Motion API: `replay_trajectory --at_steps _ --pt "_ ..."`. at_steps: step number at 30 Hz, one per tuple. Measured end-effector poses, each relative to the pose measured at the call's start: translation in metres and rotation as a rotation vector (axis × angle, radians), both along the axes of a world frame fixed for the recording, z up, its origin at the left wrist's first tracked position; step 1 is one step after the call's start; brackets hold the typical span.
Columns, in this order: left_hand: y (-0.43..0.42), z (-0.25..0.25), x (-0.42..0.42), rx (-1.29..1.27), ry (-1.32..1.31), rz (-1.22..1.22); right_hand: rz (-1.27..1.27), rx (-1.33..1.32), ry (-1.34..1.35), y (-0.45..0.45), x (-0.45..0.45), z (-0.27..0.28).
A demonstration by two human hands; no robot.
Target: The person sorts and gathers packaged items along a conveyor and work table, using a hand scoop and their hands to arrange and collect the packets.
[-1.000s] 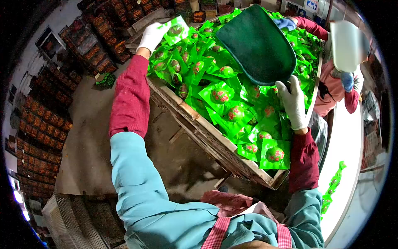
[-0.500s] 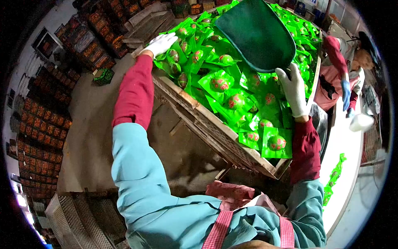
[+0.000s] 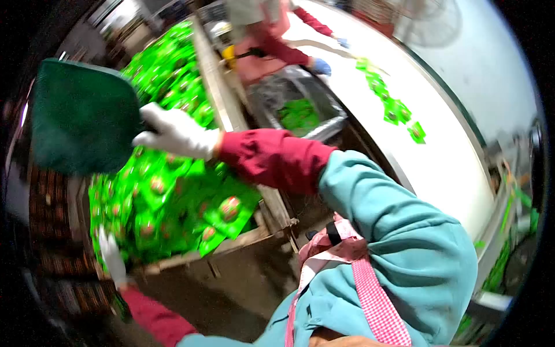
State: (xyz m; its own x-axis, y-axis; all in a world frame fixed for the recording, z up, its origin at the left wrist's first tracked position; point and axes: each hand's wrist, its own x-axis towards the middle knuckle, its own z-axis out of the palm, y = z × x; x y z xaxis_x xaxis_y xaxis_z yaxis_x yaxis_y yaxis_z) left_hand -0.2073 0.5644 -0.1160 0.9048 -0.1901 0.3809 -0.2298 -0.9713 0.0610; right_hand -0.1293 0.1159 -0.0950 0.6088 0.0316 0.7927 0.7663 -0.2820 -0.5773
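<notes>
A dark green plastic scoop (image 3: 84, 118) is raised over a slatted bin of bright green packets (image 3: 147, 228). My right hand (image 3: 176, 132), in a white glove, grips the scoop at its near edge; how the fingers close round it is partly hidden. My left hand (image 3: 111, 254), also white-gloved, lies against the packets at the bin's left edge with its fingers stretched out. The packets have red print and rounded contents. Several lie heaped up to the wooden rim (image 3: 211, 75).
Beside the bin stands a crate lined with a grey bag (image 3: 332, 124), with green packets inside. A long white table (image 3: 428, 173) carries a row of packets (image 3: 384, 95). A co-worker's blue-gloved hand (image 3: 321, 67) is near the crate. A fan (image 3: 430, 23) stands beyond.
My view has swung to the right, bringing more of the white table and the lined crate into sight. The scoop stays in my right hand, and my left hand remains at the bin's edge.
</notes>
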Motion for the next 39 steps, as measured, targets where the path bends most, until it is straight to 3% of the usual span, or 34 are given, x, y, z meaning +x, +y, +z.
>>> replay_trajectory --at_steps 3,4,5,7,10,13,15,17,19,20,22,24,26,28,29,32,34,35,37,39 --pt "-0.003 0.006 0.002 -0.193 0.133 0.109 0.153 0.240 -0.127 -0.039 -0.009 0.023" --pt "0.000 0.009 0.001 -0.138 0.147 0.114 0.588 0.402 0.179 -0.068 -0.042 0.044" --pt "0.007 0.007 0.005 -0.179 0.160 0.148 0.822 0.228 0.320 -0.091 -0.038 0.044" --pt "-0.001 0.025 -0.001 -0.250 0.192 0.083 0.981 0.254 0.591 -0.129 -0.045 0.027" --pt "-0.003 0.029 -0.018 -0.139 -0.288 0.157 0.537 0.254 0.431 -0.185 -0.057 -0.034" --pt "-0.102 -0.024 -0.043 -0.310 -0.452 0.079 0.149 0.320 0.662 -0.266 -0.108 -0.130" --pt "-0.177 -0.087 -0.063 -0.438 -0.294 0.051 -0.154 0.349 0.691 -0.323 -0.139 -0.220" --pt "-0.241 -0.156 -0.091 -0.561 -0.033 0.028 -0.693 0.194 0.263 -0.374 -0.202 -0.227" --pt "-0.294 -0.223 -0.126 -0.685 0.303 0.035 -0.934 0.225 0.870 -0.439 -0.281 -0.306" --pt "-0.314 -0.250 -0.144 -0.735 0.470 0.038 -0.877 0.544 0.933 -0.456 -0.305 -0.330" --pt "-0.345 -0.296 -0.176 -0.827 0.796 0.068 -1.374 0.406 1.335 -0.485 -0.356 -0.321" --pt "-0.365 -0.326 -0.200 -0.890 1.057 0.107 -1.578 0.310 1.374 -0.517 -0.388 -0.339" --pt "-0.380 -0.345 -0.216 -0.939 1.248 0.149 -1.652 0.405 1.255 -0.531 -0.394 -0.343" --pt "-0.392 -0.352 -0.222 -0.969 1.345 0.174 -1.602 -0.006 1.196 -0.537 -0.400 -0.415" --pt "-0.398 -0.352 -0.222 -0.975 1.369 0.172 -1.580 -0.063 1.168 -0.533 -0.395 -0.432" --pt "-0.433 -0.343 -0.198 -0.960 1.301 0.069 -1.530 0.385 1.120 -0.505 -0.334 -0.425" --pt "-0.483 -0.319 -0.162 -0.795 1.131 -0.102 -1.359 0.655 1.040 -0.491 -0.297 -0.389" --pt "-0.508 -0.311 -0.140 -0.681 1.030 -0.192 -1.350 0.606 0.958 -0.486 -0.282 -0.398" --pt "-0.555 -0.304 -0.101 -0.485 0.883 -0.403 -1.169 0.689 1.054 -0.481 -0.254 -0.402" --pt "-0.611 -0.299 -0.070 -0.446 0.818 -0.541 -1.127 0.483 1.300 -0.479 -0.235 -0.391"
